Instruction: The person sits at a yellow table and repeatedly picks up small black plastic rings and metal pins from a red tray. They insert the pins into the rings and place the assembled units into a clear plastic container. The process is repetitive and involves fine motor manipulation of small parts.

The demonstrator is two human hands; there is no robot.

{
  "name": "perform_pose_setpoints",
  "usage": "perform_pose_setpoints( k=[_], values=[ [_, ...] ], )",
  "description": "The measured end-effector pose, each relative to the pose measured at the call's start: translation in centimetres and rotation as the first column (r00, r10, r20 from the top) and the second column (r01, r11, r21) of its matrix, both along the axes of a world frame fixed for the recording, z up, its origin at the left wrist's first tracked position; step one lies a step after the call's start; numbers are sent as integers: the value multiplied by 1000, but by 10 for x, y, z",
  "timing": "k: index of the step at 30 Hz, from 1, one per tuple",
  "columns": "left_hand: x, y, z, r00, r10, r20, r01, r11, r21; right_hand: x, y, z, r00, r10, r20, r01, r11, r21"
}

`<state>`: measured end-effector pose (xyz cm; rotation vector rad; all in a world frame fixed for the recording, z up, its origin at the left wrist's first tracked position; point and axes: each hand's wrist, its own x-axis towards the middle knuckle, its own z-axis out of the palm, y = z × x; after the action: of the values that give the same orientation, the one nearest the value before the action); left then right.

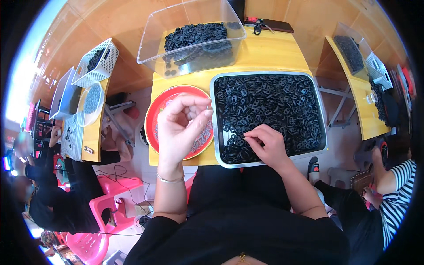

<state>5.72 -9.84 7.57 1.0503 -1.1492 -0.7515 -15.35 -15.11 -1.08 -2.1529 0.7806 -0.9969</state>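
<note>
1. Table (265, 53): the yellow top in front of you carries everything, running from your lap to the far edge.
2. Metal tray (270, 160) on the right half, heaped with small black rubber pieces (274, 106).
3. Clear plastic bin (185, 22) at the far side, holding more of the same black pieces.
4. Red plate (152, 115) on the left, just beside the tray, with a pile of thin metal rings on it.
5. Your left hand (181, 128) is raised over the red plate, wrist bent, palm toward you, fingers curled, thumb and forefinger pinching a thin metal pin (208, 106).
6. Your right hand (267, 145) rests palm down on the tray's near edge, fingertips narrowed onto a black piece in the pile.
</note>
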Motion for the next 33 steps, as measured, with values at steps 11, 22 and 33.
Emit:
perform_pose_setpoints(
  k=[11,22,33],
  values=[
    [-2,24,13,993,21,-115,-26,999,-42,4,1,9,994,15,-107,-22,998,-63],
    [-9,24,7,970,-145,-194,150,989,10,26,-4,18,798,30,-603,-142,980,-139],
    [-23,10,-12,944,-248,-216,284,947,153,27,-10,34,853,134,-504,-175,984,-35]
  ],
)
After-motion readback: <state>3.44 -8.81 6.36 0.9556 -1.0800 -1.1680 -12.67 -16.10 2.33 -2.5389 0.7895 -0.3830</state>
